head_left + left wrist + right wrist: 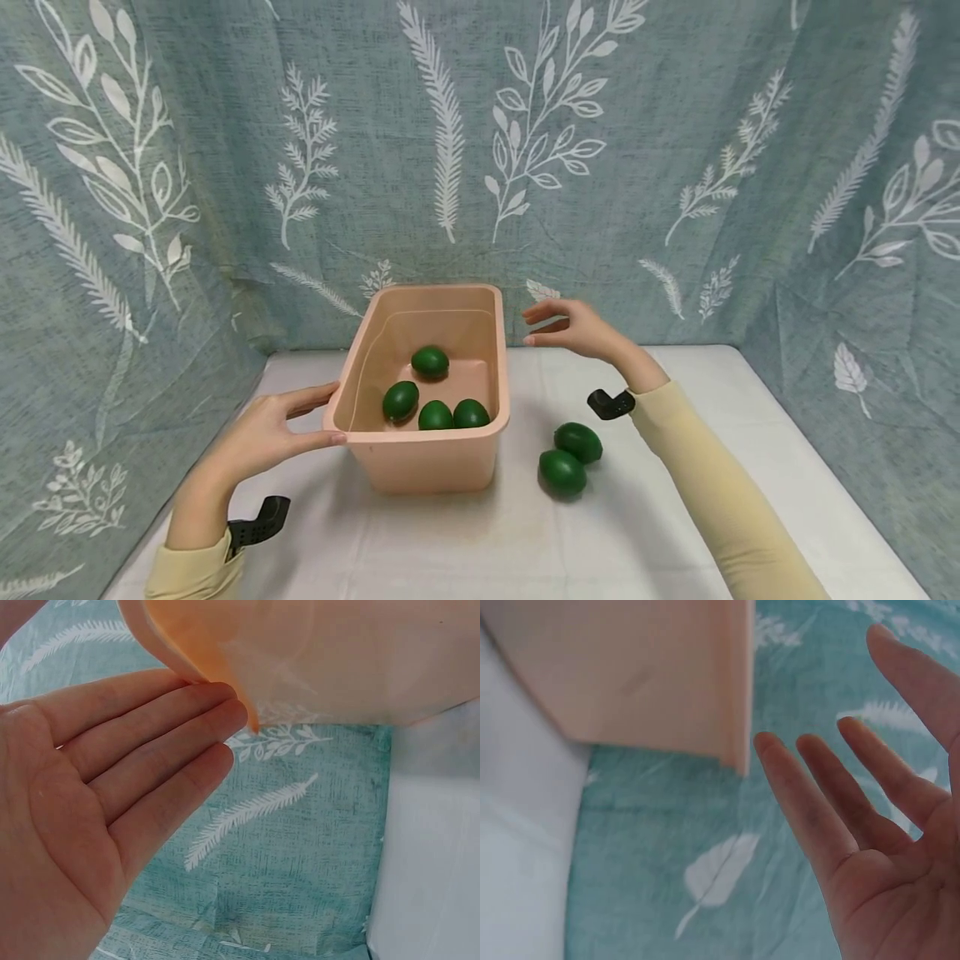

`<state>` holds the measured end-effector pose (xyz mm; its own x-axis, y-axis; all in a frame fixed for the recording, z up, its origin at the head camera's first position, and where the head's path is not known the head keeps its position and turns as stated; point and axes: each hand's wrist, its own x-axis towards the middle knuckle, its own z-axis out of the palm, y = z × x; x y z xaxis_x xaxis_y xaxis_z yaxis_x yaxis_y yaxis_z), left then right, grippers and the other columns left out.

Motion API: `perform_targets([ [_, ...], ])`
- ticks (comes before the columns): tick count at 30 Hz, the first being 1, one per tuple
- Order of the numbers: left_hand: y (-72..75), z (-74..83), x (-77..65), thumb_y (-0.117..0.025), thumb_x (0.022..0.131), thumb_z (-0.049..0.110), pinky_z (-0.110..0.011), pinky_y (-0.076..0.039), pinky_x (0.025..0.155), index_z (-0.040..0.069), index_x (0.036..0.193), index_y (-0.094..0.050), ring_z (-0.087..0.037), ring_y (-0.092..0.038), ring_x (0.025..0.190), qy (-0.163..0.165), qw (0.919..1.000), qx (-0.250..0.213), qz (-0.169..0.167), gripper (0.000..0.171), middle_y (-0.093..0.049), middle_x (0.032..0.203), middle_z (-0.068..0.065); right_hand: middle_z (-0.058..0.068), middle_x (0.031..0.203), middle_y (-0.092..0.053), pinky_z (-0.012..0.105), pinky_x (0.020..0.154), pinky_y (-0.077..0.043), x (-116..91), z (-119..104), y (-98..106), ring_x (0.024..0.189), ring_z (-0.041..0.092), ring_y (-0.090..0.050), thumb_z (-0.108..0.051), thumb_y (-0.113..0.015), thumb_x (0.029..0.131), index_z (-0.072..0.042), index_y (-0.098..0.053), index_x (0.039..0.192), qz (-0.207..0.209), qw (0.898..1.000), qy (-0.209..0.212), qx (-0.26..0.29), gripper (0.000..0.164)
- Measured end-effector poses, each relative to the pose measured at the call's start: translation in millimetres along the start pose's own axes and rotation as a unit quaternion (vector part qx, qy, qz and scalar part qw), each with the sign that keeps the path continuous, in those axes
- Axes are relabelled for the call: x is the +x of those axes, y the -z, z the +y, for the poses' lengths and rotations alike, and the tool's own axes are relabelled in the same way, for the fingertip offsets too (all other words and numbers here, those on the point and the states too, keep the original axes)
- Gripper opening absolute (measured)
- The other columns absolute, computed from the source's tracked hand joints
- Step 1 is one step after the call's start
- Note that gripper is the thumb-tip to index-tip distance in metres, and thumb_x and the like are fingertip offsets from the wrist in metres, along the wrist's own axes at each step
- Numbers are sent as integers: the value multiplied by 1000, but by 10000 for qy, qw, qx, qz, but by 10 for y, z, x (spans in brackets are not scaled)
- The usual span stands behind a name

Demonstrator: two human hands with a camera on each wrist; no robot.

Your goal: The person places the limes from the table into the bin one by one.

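A pale peach plastic bin (431, 467) stands on the white table, holding several dark green oval fruits, among them a fruit (430, 362) towards the back and a fruit (401, 401) on the left. My left hand (266, 433) touches the bin's near left corner. Its thumb lies at the front rim and its straight fingers (172, 742) meet the side in the left wrist view. To the right of the bin, my right hand (573, 329) hovers apart from the wall with loosely bent fingers. Nothing is between its thumb and fingers (802, 802).
Two more green fruits, one behind (578, 442) and one in front (562, 473), lie together on the white table (645, 533) right of the bin. A blue-green leaf-patterned cloth (450, 167) hangs behind the table and along both sides.
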<state>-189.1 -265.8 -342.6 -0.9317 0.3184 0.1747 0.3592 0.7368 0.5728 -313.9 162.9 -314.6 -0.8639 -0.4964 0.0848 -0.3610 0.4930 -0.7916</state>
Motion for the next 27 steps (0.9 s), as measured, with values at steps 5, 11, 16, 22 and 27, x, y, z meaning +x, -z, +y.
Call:
perform_targets([
  [5,4,-9,0,-73,80,47,-56,-48,92,12,138,-51,-38,-55,120,37,10000,26,13,71,-55,136,-8,11,132,-56,42,91,-53,-159,193,51,114,32,-59,-34,-71,85,-15,-55,132,87,9999,-67,48,53],
  [11,1,-22,4,-73,80,46,-56,-48,91,13,138,-51,-37,-55,120,27,10000,41,8,71,-55,136,-7,13,133,-55,43,92,-52,-327,414,73,116,32,-58,-37,-70,85,-15,-54,133,177,9994,-286,107,54],
  [16,0,-24,8,-72,81,46,-56,-48,91,13,139,-51,-37,-55,120,16,10000,68,-12,70,-55,137,-7,12,132,-56,43,91,-52,-461,587,37,116,32,-58,-39,-71,85,-17,-56,131,238,9985,-466,149,53],
  [22,-4,-23,18,-72,81,47,-57,-47,90,14,139,-50,-38,-54,121,30,10000,56,-46,70,-55,137,-7,13,131,-57,42,91,-52,-585,780,-47,115,30,-59,-40,-71,84,-18,-57,129,302,9973,-638,182,52],
  [27,-7,-27,25,-73,80,47,-56,-48,90,14,139,-51,-37,-55,120,0,10000,83,-4,70,-55,136,-6,13,128,-59,41,91,-52,-667,938,-131,112,28,-62,-39,-71,84,-17,-58,128,309,9971,-673,194,51],
])
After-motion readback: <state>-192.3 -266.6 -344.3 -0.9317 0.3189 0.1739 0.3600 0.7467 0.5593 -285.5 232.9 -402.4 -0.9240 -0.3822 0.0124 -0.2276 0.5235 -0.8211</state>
